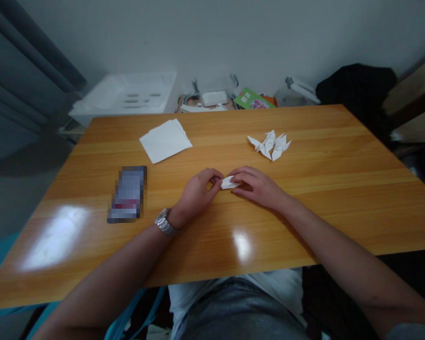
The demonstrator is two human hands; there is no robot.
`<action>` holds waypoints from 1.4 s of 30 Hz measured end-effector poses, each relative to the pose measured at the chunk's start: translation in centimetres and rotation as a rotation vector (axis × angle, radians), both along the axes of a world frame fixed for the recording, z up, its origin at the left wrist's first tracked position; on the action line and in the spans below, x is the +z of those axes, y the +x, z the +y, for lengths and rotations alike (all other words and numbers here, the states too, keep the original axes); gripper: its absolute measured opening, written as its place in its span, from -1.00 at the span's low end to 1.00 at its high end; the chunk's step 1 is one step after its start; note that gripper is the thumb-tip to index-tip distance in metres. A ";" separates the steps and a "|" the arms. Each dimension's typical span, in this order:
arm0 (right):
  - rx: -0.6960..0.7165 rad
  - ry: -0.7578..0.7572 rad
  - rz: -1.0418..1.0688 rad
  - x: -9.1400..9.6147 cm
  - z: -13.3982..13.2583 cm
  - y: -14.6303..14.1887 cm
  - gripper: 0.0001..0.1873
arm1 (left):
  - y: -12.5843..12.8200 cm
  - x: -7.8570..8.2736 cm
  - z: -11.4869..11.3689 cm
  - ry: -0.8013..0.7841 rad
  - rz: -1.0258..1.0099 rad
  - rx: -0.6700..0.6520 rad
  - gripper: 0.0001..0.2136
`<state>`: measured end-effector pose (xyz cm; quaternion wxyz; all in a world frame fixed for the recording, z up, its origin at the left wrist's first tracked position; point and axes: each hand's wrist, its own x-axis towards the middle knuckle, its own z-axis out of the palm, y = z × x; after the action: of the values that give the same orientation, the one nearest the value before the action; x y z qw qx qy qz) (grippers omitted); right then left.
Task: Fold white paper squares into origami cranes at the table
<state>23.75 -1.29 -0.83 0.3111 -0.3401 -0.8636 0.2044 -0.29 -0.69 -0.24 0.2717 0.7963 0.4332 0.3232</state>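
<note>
A small piece of folded white paper (pixel 229 182) lies between my hands at the middle of the wooden table (pixel 311 184). My left hand (pixel 201 191) pinches its left end between thumb and fingers, and a metal watch (pixel 165 223) sits on that wrist. My right hand (pixel 257 188) grips the paper's right end, thumb below and fingers above, covering part of it. Beyond the right hand rests a cluster of folded white paper figures (pixel 272 144) with pointed tips. Farther left is a small stack of white paper sheets (pixel 166 140).
A phone-like dark object (pixel 128 194), blurred out, lies on the table's left side. Behind the far edge stand a white plastic bin (pixel 134 94), a green booklet (pixel 253 99) and a black bag-like shape (pixel 356 89). A blue chair (pixel 7 255) shows at the lower left.
</note>
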 end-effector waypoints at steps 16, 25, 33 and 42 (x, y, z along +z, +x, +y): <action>-0.130 -0.088 -0.014 0.3 -0.2 -0.5 -0.90 | 0.0 0.0 0.0 0.079 0.044 -0.089 -0.85; -0.173 -0.072 -0.042 0.2 0.0 -0.6 -0.92 | 0.0 -0.1 0.2 0.140 0.143 -0.105 -0.90; -0.127 -0.014 -0.029 -0.1 0.3 -0.6 -0.93 | 0.0 -0.4 0.4 0.155 0.202 -0.107 -0.89; -0.133 0.144 -0.166 -0.6 0.3 -0.5 -0.91 | 0.1 -0.3 0.4 0.265 0.327 -0.169 -0.88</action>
<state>23.26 -0.94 -1.41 0.2748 -0.3891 -0.8744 0.0920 -0.22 -0.25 -0.50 0.1170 0.9002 0.3571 0.2202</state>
